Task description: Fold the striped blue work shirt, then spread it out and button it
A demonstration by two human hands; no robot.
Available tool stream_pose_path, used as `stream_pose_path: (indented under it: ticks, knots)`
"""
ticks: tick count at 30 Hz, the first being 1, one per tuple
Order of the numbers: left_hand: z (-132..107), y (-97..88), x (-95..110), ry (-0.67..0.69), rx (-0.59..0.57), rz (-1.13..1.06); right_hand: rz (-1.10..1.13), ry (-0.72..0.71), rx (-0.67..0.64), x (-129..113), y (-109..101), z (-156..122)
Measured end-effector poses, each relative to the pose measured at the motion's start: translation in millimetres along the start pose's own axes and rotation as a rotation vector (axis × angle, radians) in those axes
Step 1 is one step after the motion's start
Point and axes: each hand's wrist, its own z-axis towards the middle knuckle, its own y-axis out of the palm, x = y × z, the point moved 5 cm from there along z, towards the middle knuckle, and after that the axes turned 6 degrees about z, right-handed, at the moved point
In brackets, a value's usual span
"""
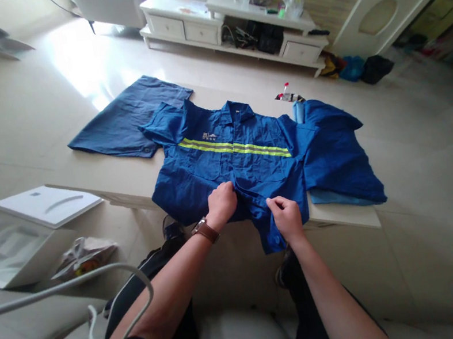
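Observation:
A blue work shirt (224, 158) with a yellow-green reflective stripe lies front up on a low pale table (122, 173), its hem hanging over the near edge. My left hand (221, 204), with a brown watch on the wrist, is closed on the shirt's front near the hem. My right hand (286, 217) pinches the shirt's front edge just right of it. Both hands sit close together at the lower middle of the shirt.
Another blue garment (130, 119) lies at the table's far left and one more (338, 155) at the right. A white box (22, 229) stands on the floor at left. A white hanger (102, 308) rests on the sofa by my leg. A white TV cabinet (227, 23) stands behind.

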Motion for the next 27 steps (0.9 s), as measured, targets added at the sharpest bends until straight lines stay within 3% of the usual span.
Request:
stream_pose_path:
  ticks: [6,11,22,27]
  knots:
    - [-1,-4.5,-2,0.041,0.023,-0.017,-0.106,-0.081,-0.135,-7,21,-5]
    - [-5,-0.2,-2,0.085,0.023,-0.041,-0.220,-0.056,-0.232,5,46,-12]
    - [-11,-3.4,0,0.098,-0.009,-0.071,-0.189,-0.114,-0.191,15,67,2]
    - [-17,-5.4,1,0.103,-0.034,-0.073,-0.199,-0.161,-0.181,7,75,0]
